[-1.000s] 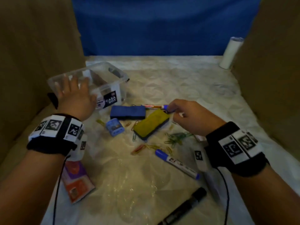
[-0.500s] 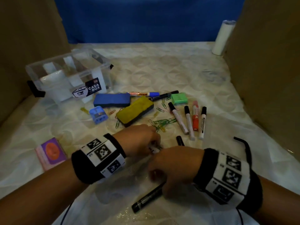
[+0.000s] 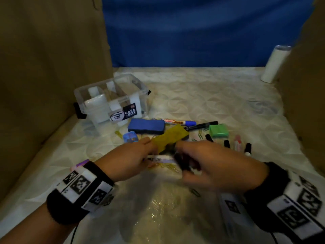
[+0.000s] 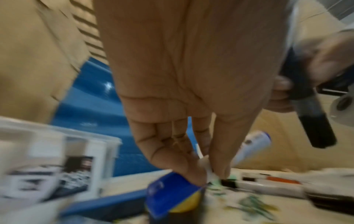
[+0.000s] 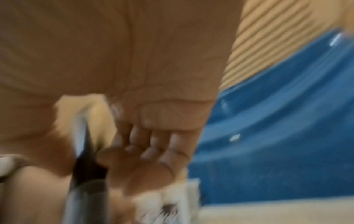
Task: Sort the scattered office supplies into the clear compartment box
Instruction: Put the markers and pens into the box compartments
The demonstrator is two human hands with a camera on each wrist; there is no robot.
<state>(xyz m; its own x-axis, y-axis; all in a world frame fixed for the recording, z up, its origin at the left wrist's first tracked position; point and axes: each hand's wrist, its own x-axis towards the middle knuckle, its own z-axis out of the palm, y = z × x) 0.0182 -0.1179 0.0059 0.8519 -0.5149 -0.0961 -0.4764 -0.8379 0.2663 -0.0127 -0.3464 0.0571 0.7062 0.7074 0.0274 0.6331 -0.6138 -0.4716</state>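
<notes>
Clear compartment box (image 3: pixel 112 95) open, upright, supplies scattered beside it

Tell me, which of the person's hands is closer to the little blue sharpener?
Left. The left hand sits just in front of the blue sharpener, its fingertips almost beside it. The right hand is farther off to the right, past the yellow eraser.

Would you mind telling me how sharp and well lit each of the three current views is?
Head view: dim, the clear box fairly sharp, the right hand smeared by motion. Left wrist view: brighter, the left hand crisp, the box and supplies behind streaked. Right wrist view: blurred throughout; the black marker is only a dark shape.
</notes>
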